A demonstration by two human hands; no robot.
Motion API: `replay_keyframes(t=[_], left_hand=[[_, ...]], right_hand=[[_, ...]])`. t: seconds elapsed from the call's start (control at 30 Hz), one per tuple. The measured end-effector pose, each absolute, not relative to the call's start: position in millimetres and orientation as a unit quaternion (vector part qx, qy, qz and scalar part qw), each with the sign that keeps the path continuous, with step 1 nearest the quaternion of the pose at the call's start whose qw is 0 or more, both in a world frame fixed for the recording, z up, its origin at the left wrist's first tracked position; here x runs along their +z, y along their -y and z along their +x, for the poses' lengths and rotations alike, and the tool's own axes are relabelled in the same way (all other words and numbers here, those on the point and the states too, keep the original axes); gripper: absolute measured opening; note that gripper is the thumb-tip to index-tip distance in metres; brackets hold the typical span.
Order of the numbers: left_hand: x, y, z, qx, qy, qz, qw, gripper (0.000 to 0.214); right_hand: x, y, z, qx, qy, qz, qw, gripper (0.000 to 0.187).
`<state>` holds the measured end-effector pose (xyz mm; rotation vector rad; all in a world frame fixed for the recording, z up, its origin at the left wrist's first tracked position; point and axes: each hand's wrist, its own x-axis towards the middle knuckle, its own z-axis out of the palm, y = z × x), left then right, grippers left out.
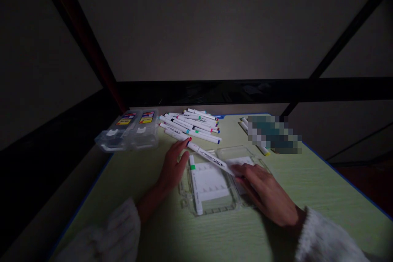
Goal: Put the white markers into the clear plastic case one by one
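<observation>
A white marker [211, 157] with a dark blue band slants over an opened clear plastic case [215, 211]. My right hand [262, 188] has its fingers closed around the marker's right end. At the other end is my left hand [173, 166], its index fingertip at or against the marker and its thumb held apart. One white marker with a green band [195, 186] lies along the left edge of the case. White slotted inserts [211, 182] sit in both halves of the case, and my right hand partly covers the right half.
Behind my left hand lies a loose pile of white markers [193, 123] with coloured ends. Two clear cases with yellow labels [124, 131] stand at the back left. More markers [260, 147] lie at the back right beside a blurred-out patch [274, 135]. Blue edging rims the pale green table [307, 196].
</observation>
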<state>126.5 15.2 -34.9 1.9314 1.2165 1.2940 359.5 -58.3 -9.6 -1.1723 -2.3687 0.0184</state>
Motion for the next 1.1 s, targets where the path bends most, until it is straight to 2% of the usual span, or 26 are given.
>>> replay_keyframes(t=[0.13,0.27,0.87,1.1], left_hand=[[-36,-16,127,0.476,-0.454,0.703,0.269,0.036],[-34,-16,127,0.465,-0.456,0.703,0.287,0.038],[-29,-11,131,0.454,-0.462,0.695,0.312,0.035],[-30,-11,135,0.44,-0.475,0.687,0.331,0.033]], right_hand=[[-7,64,353,-0.04,0.911,-0.354,0.209,0.03],[-4,72,341,-0.061,0.919,-0.327,0.212,0.031],[0,92,308,-0.046,0.908,-0.286,0.303,0.021],[-7,94,299,-0.04,0.914,-0.279,0.291,0.023]])
